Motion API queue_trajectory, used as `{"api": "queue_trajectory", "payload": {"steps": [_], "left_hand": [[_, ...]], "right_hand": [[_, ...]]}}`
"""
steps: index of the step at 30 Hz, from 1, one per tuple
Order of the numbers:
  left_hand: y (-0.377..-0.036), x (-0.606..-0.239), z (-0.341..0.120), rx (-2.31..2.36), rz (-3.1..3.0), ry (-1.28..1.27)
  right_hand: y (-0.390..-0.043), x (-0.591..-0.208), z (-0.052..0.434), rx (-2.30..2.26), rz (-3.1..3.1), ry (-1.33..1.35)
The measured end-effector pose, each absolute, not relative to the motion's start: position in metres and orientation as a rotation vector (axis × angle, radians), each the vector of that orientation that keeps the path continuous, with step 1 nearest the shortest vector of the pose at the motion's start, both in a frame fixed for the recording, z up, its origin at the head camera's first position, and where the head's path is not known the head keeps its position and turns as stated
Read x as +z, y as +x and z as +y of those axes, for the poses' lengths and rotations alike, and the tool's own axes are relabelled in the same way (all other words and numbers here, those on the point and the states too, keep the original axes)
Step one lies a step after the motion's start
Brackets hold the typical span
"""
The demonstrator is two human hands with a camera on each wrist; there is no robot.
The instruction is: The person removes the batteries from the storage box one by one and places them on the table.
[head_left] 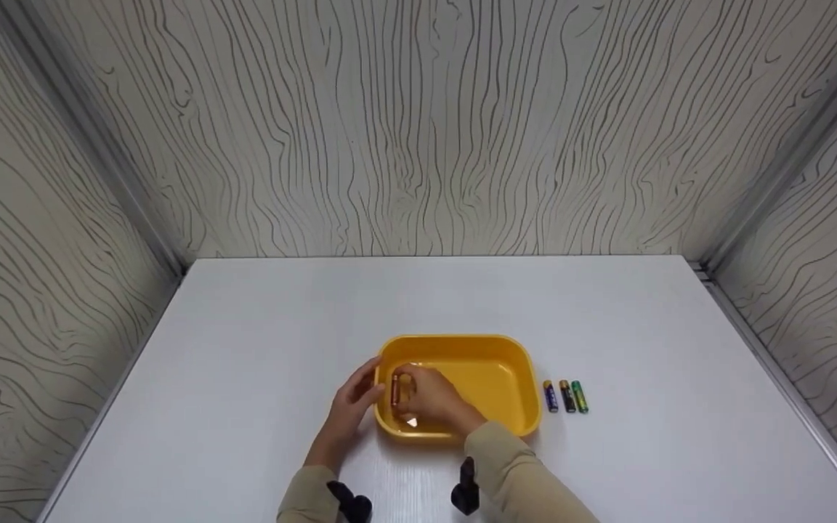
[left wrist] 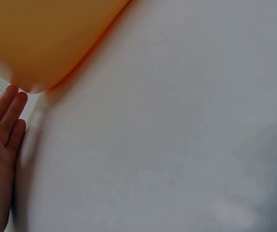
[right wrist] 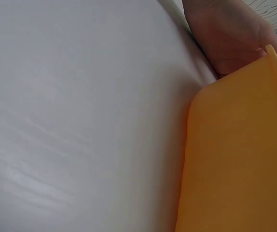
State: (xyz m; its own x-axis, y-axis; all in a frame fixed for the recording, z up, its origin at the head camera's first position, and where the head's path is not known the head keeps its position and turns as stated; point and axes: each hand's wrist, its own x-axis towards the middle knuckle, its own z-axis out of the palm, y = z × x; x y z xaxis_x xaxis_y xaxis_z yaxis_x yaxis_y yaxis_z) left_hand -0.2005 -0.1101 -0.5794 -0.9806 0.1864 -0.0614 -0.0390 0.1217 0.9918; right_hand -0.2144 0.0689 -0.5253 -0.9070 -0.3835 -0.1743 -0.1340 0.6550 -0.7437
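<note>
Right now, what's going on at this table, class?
A person works at a white table. The right hand is inside the yellow tray, pinching a copper-coloured battery near its left wall. The left hand rests with straight fingers against the tray's outer left side. Three more batteries lie side by side on the table just right of the tray.

Yellow tray (head_left: 513,349) sits lower centre on white table (head_left: 244,349). Three batteries (head_left: 565,396) lie just right of it. Walls close in left, right and at the back.
</note>
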Motion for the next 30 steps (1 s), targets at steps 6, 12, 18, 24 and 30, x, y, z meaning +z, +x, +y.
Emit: {"api": "queue_trajectory", "payload": {"steps": [6,12,18,24,30], "left_hand": [[-0.201,-0.579,-0.112,1.967,2.223,0.14],[-0.2,-0.58,-0.113,1.964,2.216,0.126],[-0.199,-0.579,-0.111,1.916,2.228,0.102],[-0.2,-0.579,-0.108,1.863,2.251,0.147],[-0.2,-0.579,-0.108,1.889,2.255,0.148]], "right_hand": [[-0.211,-0.517,0.075,-1.105,2.553,-0.444],[-0.203,-0.508,0.083,-1.143,2.54,-0.503],[-0.196,-0.504,0.094,-1.183,2.54,-0.553],[-0.193,-0.502,0.105,-1.179,2.556,-0.557],[-0.189,-0.498,0.117,-1.224,2.511,-0.535]]}}
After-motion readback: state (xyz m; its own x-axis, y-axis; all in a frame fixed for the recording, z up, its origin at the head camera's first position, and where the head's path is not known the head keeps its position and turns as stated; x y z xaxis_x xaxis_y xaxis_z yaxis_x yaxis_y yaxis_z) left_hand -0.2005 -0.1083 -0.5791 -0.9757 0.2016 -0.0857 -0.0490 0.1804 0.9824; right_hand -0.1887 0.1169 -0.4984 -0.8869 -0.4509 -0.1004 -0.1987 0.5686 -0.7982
